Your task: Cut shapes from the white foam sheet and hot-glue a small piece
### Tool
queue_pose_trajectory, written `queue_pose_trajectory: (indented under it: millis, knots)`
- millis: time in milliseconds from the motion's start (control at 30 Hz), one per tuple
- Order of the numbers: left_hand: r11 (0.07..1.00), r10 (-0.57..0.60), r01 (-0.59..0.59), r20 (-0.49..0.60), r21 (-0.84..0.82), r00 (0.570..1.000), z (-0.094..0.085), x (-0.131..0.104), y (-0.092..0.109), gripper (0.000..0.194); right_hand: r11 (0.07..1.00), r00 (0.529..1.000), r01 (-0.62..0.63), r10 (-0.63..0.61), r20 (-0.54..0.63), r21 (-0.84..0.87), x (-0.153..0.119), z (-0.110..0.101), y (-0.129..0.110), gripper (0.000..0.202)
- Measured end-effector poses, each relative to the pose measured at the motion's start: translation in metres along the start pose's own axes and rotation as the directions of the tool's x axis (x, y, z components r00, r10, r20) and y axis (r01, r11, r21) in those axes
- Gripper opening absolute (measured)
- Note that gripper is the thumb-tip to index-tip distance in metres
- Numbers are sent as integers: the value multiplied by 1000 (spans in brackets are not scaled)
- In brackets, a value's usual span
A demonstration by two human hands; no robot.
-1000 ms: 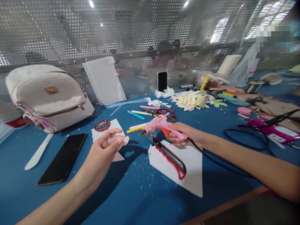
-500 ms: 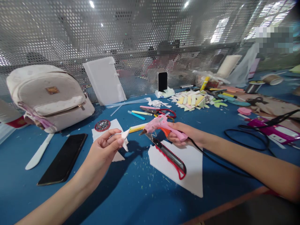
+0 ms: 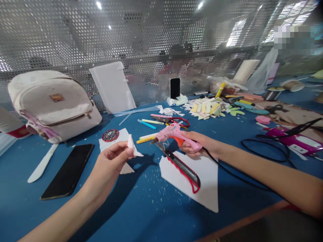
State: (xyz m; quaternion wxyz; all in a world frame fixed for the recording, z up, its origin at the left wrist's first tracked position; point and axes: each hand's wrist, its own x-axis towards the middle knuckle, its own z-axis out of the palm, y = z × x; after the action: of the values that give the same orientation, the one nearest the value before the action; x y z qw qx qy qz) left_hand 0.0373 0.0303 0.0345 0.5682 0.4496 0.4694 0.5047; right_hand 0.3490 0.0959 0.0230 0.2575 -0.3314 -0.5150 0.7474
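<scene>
Between thumb and fingers, my left hand (image 3: 116, 156) pinches a small folded white paper piece (image 3: 133, 147) above the blue table. My right hand (image 3: 193, 143) is wrapped around the handle of a pink glue gun (image 3: 171, 133) with an orange trigger. Its nozzle points left toward the paper piece, with a gap between them. Below the gun, a red and black utility knife (image 3: 183, 168) with its blade out lies on a white sheet (image 3: 208, 188). Behind my left hand, a round speckled disc (image 3: 110, 135) rests on another white sheet.
A black phone (image 3: 67, 171) and white plastic knife (image 3: 41, 164) lie left, before a backpack (image 3: 58, 101). Scissors (image 3: 174, 120), markers (image 3: 147, 137) and paper scraps (image 3: 205, 108) are farther back. The gun's black cord (image 3: 234, 174) trails right near a purple power strip (image 3: 294, 139).
The white paper piece has turned in my left fingers, its point now upward and its lower edge reaching right. My right hand and the glue gun have barely moved.
</scene>
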Motion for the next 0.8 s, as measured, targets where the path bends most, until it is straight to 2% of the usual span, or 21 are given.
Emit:
queue_pose_trajectory:
  millis: [467,633,800]
  knots:
    - [999,-5,6,-28,36,1000,5,-4,7,35,1000,1000,14,-15,23,26,0,-2,1,51]
    - [998,12,-11,-17,68,1000,6,-6,9,31,1000,1000,7,-7,21,18,0,-3,1,55]
    - [990,57,-58,10,131,998,8,-8,9,26,1000,1000,2,-3,23,31,1,-5,3,51]
